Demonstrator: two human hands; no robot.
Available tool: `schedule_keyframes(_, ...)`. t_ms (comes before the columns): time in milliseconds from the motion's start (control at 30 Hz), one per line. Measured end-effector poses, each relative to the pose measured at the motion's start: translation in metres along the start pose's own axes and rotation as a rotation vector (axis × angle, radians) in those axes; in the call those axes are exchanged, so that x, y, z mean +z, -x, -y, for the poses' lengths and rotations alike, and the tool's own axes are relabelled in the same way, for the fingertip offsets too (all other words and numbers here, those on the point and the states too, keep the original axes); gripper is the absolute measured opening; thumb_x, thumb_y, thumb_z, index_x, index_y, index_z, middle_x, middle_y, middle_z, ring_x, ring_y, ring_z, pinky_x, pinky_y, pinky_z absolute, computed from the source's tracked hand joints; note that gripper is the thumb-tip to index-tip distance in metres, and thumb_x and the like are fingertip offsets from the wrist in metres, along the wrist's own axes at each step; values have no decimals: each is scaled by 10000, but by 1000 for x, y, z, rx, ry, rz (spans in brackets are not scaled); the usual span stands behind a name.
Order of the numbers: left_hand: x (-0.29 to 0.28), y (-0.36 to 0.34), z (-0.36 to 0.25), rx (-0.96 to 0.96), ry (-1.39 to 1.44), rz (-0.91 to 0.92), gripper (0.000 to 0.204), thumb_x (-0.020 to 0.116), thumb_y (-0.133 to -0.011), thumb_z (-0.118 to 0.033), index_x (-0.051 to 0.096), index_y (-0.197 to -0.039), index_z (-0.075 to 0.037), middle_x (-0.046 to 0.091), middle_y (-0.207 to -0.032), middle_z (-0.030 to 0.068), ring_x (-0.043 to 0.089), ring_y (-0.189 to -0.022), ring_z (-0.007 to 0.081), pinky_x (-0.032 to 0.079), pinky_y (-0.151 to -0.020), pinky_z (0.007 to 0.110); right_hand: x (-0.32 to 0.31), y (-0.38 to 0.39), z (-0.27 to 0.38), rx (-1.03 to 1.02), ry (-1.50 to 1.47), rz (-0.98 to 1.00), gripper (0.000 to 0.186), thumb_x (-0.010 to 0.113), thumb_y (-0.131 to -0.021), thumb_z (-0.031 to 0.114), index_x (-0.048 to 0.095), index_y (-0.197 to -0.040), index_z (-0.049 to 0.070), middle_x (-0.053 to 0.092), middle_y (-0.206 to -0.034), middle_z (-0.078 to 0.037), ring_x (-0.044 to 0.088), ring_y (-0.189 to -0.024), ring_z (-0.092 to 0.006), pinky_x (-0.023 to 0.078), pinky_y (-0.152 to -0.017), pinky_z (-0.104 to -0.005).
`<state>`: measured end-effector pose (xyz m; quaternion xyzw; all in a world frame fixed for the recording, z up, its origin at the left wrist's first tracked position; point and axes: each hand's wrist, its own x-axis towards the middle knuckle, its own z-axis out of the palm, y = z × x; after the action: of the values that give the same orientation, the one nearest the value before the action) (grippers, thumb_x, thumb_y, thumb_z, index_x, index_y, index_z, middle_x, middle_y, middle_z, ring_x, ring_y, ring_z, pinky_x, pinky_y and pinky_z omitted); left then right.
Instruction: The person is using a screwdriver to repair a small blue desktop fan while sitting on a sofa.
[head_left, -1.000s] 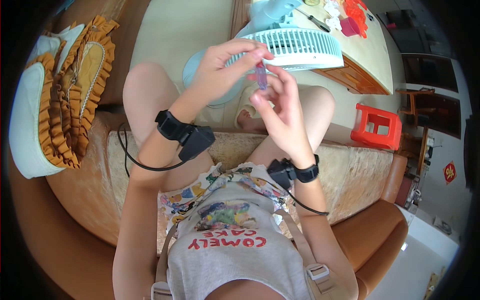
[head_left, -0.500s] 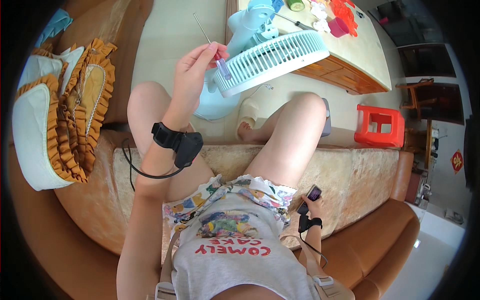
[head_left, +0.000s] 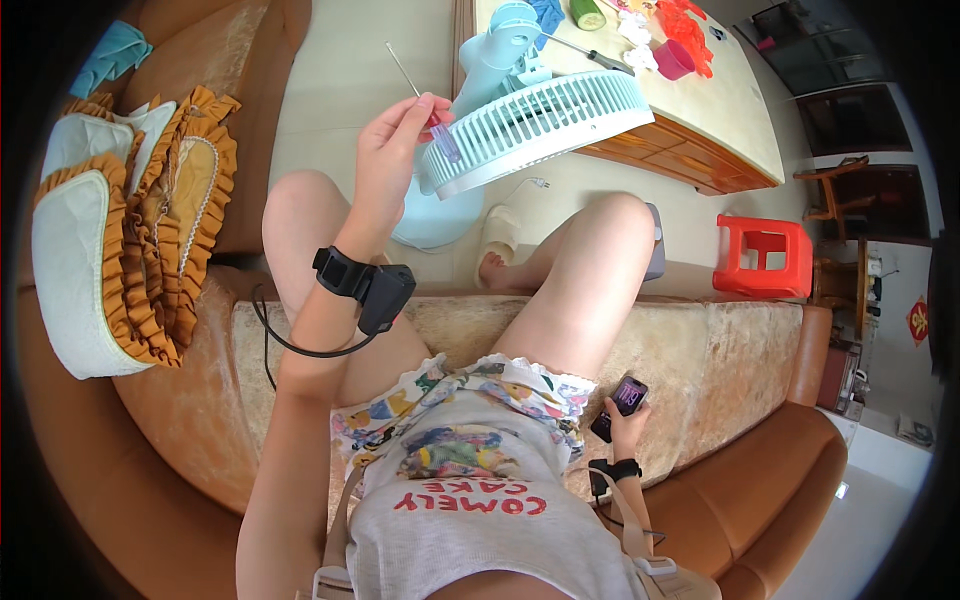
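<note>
A: What is in the left hand [head_left: 390,145]?

B: A slim screwdriver [head_left: 446,143] with a clear purple handle and red collar, above and left of centre. Thumb and fingers pinch it near the collar; the metal shaft slants to the upper left, its tip seen over pale floor [head_left: 325,115].

A: And the right hand [head_left: 628,432]?

B: Below and right of centre, its fingers closed around a dark phone [head_left: 628,397] with a lit screen, over the mottled sofa seat [head_left: 700,345]. I cannot tell whether the phone rests on it.

A: What edges are near the screwdriver?

B: The slatted rim of a light blue fan [head_left: 555,120], at upper centre. The handle overlaps its left end; whether they touch, I cannot tell. The rim's right end overlaps the front edge of a pale-topped wooden table [head_left: 742,140] at upper right.

A: How much room lies around?

B: A broad strip of floor runs left of the left hand, up to the brown seat edge at upper left. More floor lies beneath the fan's rim, where a plug [head_left: 540,183] sits near a slippered foot [head_left: 492,267]. A red stool [head_left: 765,255] stands at the right, well apart from both hands.
</note>
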<state>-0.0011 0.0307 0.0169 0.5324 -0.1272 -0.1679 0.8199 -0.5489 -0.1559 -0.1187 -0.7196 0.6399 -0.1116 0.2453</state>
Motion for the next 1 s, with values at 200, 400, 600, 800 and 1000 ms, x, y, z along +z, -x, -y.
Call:
schedule_keyframes(200,-5,4,-5,-9,-48,-56,255,503,-918,-213,645,-951,-4,638,-864,47,555,-829,105,414,-806,262,7,23,45,-195,144,196,749,747,-712,337,367,-1206,-78,467,-1111,-262,493,-988,-338,396,-878,-396)
schedule_keyframes(400,-6,5,-3,-18,-36,-34,261,501,-919,-218,627,-967,6,623,-897,56,558,-860,117,425,-820,270,41,15,5,-265,229,67,796,769,-624,206,348,-1250,-45,442,-1116,-262,454,-1027,-392,376,-906,-437)
schedule_keyframes(600,-8,6,-5,-14,-44,4,268,495,-923,-211,614,-989,20,610,-924,64,556,-875,121,434,-817,273,34,13,10,-225,28,128,858,777,-584,167,316,-1278,-34,422,-1142,-252,444,-1049,-376,377,-906,-438)
schedule_keyframes(800,-4,7,-2,-30,-68,22,271,496,-923,-196,625,-1003,28,610,-906,49,552,-840,101,437,-782,248,-3,19,-10,-294,230,88,930,812,-563,207,299,-1301,-30,433,-1154,-247,463,-1047,-360,402,-877,-439)
schedule_keyframes(1000,20,18,-15,-91,114,128,261,519,-915,-199,634,-1005,16,610,-910,50,543,-764,88,448,-721,233,-27,-21,-10,-211,301,16,725,750,-714,243,387,-1270,-50,505,-1177,-232,497,-1086,-318,392,-923,-406)
